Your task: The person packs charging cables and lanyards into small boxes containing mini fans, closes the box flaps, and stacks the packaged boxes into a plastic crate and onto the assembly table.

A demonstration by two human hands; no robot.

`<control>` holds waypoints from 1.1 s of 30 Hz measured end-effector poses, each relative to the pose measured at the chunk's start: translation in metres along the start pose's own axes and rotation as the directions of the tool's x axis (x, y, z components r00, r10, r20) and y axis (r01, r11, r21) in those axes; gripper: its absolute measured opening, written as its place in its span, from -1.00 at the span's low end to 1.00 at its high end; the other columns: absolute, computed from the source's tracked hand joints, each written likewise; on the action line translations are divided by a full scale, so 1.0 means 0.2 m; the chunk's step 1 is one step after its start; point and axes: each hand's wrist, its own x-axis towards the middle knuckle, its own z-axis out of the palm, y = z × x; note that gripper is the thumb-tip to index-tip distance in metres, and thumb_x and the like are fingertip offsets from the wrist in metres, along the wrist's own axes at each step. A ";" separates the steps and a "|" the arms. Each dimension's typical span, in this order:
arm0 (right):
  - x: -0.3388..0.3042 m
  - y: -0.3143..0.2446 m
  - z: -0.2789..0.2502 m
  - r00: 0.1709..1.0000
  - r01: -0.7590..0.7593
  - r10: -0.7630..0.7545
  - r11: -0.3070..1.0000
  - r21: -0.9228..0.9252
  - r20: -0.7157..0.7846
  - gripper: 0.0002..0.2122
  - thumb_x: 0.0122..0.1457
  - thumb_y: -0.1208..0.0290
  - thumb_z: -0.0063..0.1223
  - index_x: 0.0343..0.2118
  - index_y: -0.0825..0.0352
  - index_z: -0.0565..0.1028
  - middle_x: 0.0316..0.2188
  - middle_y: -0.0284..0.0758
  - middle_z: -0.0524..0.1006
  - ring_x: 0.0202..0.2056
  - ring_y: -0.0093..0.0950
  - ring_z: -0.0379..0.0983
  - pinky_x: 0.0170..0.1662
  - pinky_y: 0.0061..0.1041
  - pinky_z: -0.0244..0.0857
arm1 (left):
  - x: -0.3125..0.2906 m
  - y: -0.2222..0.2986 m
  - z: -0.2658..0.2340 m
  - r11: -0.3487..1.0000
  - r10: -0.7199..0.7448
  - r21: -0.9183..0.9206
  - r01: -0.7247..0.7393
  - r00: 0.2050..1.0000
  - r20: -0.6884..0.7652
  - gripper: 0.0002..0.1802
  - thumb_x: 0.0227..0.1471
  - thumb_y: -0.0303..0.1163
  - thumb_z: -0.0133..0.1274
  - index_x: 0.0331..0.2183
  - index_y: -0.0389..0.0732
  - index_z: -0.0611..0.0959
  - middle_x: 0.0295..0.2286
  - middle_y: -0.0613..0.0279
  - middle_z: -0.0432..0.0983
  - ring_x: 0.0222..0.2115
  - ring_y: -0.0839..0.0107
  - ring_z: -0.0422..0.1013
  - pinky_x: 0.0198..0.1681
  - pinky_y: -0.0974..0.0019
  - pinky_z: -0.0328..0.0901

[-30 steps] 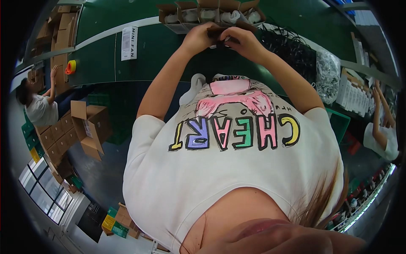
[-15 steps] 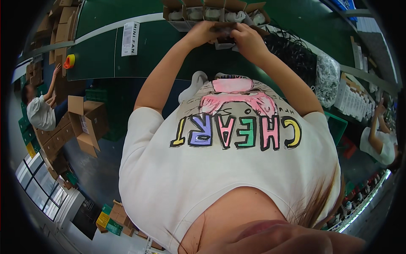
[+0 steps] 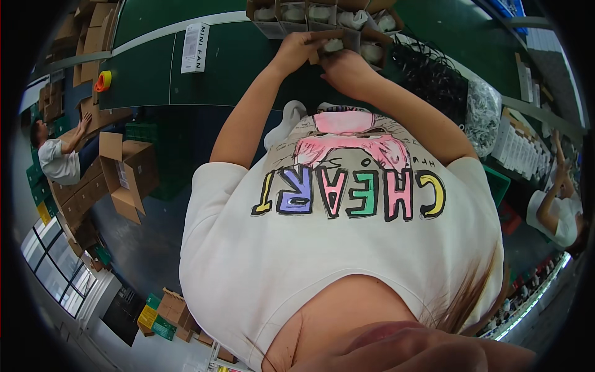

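A small open carton (image 3: 326, 37) stands between my hands, with a whitish item (image 3: 333, 45) showing inside it. My left hand (image 3: 296, 53) is closed on the carton's left edge, fingers reaching over its near side. Just right of it, my right hand (image 3: 348, 72) is curled at the carton's near side; its fingertips are partly hidden. Against this carton's right side is another open carton (image 3: 372, 53) with a whitish item in it. Behind them runs a row of open cartons (image 3: 297, 13), each holding a pale wrapped item.
A white printed box (image 3: 195, 48) lies on the green table (image 3: 141, 77) to the left, near an orange tape roll (image 3: 103, 80). Black cables (image 3: 427, 74) and a clear plastic bag (image 3: 482, 118) lie at right. Other people (image 3: 59, 155) work at both sides.
My right hand has come down and left from the carton's flap to its near side. The whitish item inside and the carton at right have come into sight. The view has shifted slightly.
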 end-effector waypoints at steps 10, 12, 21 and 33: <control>-0.06 -0.08 0.10 0.922 -0.044 0.144 0.961 0.272 -0.360 -0.57 0.01 0.55 0.19 0.00 0.24 0.43 -0.14 -0.21 0.40 -0.24 -0.20 0.45 -0.22 -0.30 0.40 | -0.32 -0.10 -0.05 0.561 -0.232 -0.824 0.076 0.970 -0.068 -0.56 0.16 -0.37 0.06 0.07 -0.27 0.49 -0.10 0.27 0.50 -0.33 0.58 0.44 -0.28 0.49 0.31; -0.06 -0.06 0.15 0.909 0.062 0.029 0.977 0.204 -0.416 -0.60 0.02 0.55 0.16 -0.03 0.29 0.43 -0.18 -0.23 0.41 -0.23 -0.21 0.47 -0.27 -0.33 0.42 | -0.30 -0.08 0.07 0.646 -0.222 -0.763 0.022 0.962 -0.160 -0.55 0.16 -0.40 0.05 0.08 -0.25 0.45 -0.04 0.25 0.46 -0.35 0.59 0.43 -0.31 0.51 0.29; -0.13 -0.01 0.24 0.875 -0.004 0.253 0.855 0.519 -0.412 -0.53 -0.08 0.73 0.20 -0.04 0.35 0.40 -0.18 -0.19 0.47 -0.23 -0.28 0.52 -0.17 -0.43 0.42 | -0.39 -0.04 0.09 0.842 0.538 0.296 -0.451 0.741 -0.402 -0.65 -0.05 -0.55 -0.02 -0.18 -0.23 0.70 -0.03 -0.03 0.52 -0.35 0.16 0.45 -0.18 0.28 0.35; -0.12 -0.02 0.21 0.851 -0.034 0.262 0.892 0.451 -0.455 -0.42 -0.02 0.65 0.21 0.11 0.24 0.31 -0.31 -0.22 0.46 -0.33 -0.26 0.47 -0.27 -0.36 0.39 | -0.41 -0.04 0.16 0.691 0.607 0.641 -0.336 0.751 -0.261 -0.43 0.04 -0.25 0.17 0.07 -0.24 0.49 0.03 0.01 0.40 -0.31 0.10 0.44 -0.20 0.23 0.38</control>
